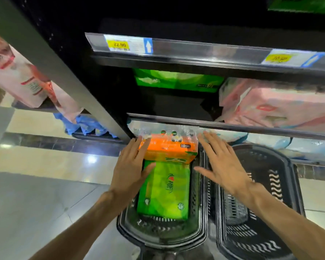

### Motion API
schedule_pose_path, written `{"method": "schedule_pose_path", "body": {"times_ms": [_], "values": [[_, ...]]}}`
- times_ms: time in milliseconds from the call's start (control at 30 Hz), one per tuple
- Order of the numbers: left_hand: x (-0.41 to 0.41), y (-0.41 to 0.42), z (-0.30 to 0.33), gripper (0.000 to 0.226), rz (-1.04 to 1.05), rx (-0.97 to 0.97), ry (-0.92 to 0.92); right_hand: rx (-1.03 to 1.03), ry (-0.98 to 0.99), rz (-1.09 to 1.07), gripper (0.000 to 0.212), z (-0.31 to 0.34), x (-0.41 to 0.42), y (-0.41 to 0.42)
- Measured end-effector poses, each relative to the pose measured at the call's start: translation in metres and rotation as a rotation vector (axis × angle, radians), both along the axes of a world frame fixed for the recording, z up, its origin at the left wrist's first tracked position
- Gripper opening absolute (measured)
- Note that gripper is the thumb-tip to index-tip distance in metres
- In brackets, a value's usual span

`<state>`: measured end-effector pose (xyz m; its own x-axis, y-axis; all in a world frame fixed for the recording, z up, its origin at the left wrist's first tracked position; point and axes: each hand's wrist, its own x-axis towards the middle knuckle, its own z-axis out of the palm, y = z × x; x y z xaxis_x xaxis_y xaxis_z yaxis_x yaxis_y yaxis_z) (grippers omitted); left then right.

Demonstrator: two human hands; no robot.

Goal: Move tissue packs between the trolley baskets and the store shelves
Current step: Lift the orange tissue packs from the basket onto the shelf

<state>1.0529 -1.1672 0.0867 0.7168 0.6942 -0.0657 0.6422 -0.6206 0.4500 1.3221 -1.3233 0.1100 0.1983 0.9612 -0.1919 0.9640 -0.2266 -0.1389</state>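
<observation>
An orange tissue pack (169, 151) sits at the far end of the left black trolley basket (158, 235), partly over a green tissue pack (164, 192) lying flat in it. My left hand (131, 167) has straight fingers against the orange pack's left side, its thumb over the green pack. My right hand (220, 164) hovers with spread fingers just right of the orange pack, above the basket rims; contact is unclear. The right basket (259, 212) looks empty.
A shelf edge (233, 126) runs just beyond the hands. On the shelf above it stand a green pack (176, 81) at the back and pink packs (276, 106) at right. A price rail (195, 49) is higher. Pink bags (21, 72) hang left; tiled floor lies left.
</observation>
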Motion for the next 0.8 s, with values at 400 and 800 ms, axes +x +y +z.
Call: {"method": "schedule_pose_path", "body": {"times_ms": [400,800], "values": [[0.007,0.045,-0.124,0.083,0.241,-0.437,-0.112,-0.071,0.465,-0.486,0.125,-0.122,0.004,0.023],[0.018,0.054,-0.179,0.065,0.385,-0.736,-0.131,-0.066,0.890,-0.647,0.078,-0.190,0.015,0.041]]}}
